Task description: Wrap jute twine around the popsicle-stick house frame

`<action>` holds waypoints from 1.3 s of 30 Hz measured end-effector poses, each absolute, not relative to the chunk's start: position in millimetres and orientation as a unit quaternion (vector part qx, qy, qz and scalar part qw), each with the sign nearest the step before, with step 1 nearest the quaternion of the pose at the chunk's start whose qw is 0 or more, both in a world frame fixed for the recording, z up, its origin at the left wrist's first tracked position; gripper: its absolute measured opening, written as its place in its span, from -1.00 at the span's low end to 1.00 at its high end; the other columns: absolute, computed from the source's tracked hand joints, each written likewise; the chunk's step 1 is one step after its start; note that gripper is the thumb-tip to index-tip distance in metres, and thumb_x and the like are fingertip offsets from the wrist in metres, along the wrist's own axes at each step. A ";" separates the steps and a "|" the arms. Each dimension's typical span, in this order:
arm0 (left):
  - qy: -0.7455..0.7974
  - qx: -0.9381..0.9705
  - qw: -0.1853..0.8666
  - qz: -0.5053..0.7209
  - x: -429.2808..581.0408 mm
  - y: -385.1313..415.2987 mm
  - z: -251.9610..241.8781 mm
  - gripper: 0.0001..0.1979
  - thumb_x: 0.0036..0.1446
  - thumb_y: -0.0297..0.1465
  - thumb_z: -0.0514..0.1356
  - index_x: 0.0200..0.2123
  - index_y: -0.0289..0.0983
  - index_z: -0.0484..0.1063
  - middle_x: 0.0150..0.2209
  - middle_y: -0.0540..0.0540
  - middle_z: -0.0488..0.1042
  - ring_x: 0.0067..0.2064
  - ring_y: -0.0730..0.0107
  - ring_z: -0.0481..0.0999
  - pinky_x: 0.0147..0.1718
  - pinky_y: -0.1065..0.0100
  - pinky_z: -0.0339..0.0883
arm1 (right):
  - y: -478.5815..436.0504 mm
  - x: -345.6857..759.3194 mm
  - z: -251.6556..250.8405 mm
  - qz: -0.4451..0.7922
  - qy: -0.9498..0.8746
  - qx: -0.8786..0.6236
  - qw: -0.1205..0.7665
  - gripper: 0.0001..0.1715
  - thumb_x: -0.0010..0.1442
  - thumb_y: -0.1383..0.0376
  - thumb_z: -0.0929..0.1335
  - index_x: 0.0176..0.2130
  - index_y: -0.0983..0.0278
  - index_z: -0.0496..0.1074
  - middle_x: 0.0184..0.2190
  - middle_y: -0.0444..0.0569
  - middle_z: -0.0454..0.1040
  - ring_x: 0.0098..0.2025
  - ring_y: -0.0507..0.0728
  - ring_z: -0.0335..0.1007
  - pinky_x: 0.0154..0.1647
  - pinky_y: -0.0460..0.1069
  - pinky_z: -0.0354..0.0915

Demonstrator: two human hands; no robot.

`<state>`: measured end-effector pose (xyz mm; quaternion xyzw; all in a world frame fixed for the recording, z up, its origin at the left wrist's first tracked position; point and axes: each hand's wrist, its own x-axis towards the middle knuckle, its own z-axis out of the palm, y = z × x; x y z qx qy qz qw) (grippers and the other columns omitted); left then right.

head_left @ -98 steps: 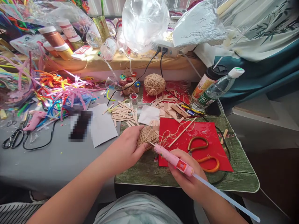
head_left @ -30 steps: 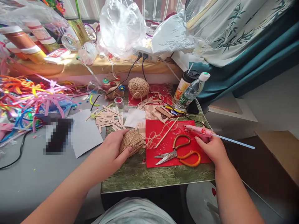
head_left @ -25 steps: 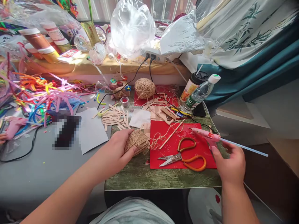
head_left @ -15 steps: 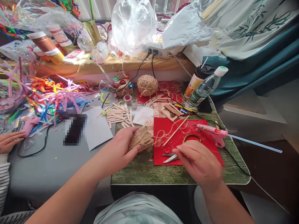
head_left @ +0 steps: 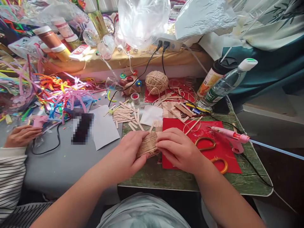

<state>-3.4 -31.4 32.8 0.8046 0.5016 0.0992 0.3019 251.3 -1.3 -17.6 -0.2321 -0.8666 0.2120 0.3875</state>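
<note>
A twine-wrapped piece (head_left: 147,145) lies between my hands above the green wood-patterned table. My left hand (head_left: 133,148) grips its left side, thumb below and fingers above. At its right end, my right hand (head_left: 177,148) has its fingertips pinched together; what they pinch is too small to make out. Scissors (head_left: 206,143) with orange-brown handles rest on the red sheet (head_left: 228,158), their blades hidden behind my right hand and wrist. A ball of twine (head_left: 156,82) sits behind, past the loose wooden sticks (head_left: 123,114).
A pink glue gun (head_left: 229,134) with a long glue stick lies at the right, its cord trailing over the table edge. Behind it stand a water bottle (head_left: 220,85) and a lidded cup (head_left: 215,74). At the left, another person's hand (head_left: 22,135) holds another pink glue gun.
My right hand has moved left from above the scissors to the wrapped piece. The camera view has shifted, and the other person's hand shows more fully.
</note>
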 end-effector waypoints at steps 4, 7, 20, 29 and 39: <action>0.505 0.802 0.302 0.107 -4.2 -27.8 31.1 -0.42 0.39 -0.28 0.19 0.40 -0.14 0.15 0.33 -0.25 0.34 0.37 -0.04 0.34 0.36 -0.07 0.30 | 0.3 252.4 -21.5 0.267 -0.853 -0.232 0.384 -0.80 0.40 0.48 0.34 -0.05 0.22 0.44 -0.23 0.04 0.53 -0.16 0.19 0.42 -0.13 0.11 0.42; 0.500 0.802 0.305 0.117 -5.6 -27.4 30.2 -0.44 0.41 -0.24 0.19 0.40 -0.12 0.17 0.33 -0.24 0.35 0.37 -0.04 0.35 0.36 -0.06 0.30 | 0.1 252.4 -27.5 0.295 -0.847 -0.243 0.369 -0.84 0.41 0.47 0.32 -0.11 0.22 0.42 -0.29 0.00 0.47 -0.24 0.16 0.36 -0.23 0.06 0.36; 0.521 0.774 0.342 0.108 -7.3 -26.6 32.1 -0.47 0.46 -0.12 0.13 0.39 -0.09 0.16 0.34 -0.22 0.32 0.37 0.00 0.34 0.33 0.00 0.33 | 1.5 248.5 -35.8 0.324 -0.832 -0.248 0.377 -0.86 0.40 0.45 0.32 -0.18 0.22 0.41 -0.34 -0.04 0.40 -0.29 0.13 0.32 -0.27 0.01 0.29; 0.519 0.773 0.348 0.112 -11.6 -27.3 29.3 -0.49 0.46 -0.15 0.13 0.39 -0.07 0.15 0.33 -0.21 0.33 0.36 0.01 0.36 0.33 -0.04 0.33 | -0.9 244.3 -36.1 0.351 -0.800 -0.246 0.420 -0.88 0.41 0.42 0.36 -0.17 0.23 0.51 -0.36 -0.04 0.47 -0.29 0.13 0.37 -0.27 0.01 0.32; 0.514 0.762 0.371 0.134 -22.4 -29.5 27.1 -0.49 0.46 -0.19 0.13 0.40 -0.05 0.14 0.35 -0.20 0.32 0.37 0.03 0.35 0.34 0.00 0.32 | -4.7 234.9 -41.5 0.509 -0.661 -0.367 0.412 -0.89 0.23 0.39 0.49 -0.32 0.23 0.51 -0.34 -0.09 0.47 -0.33 0.08 0.38 -0.33 -0.03 0.32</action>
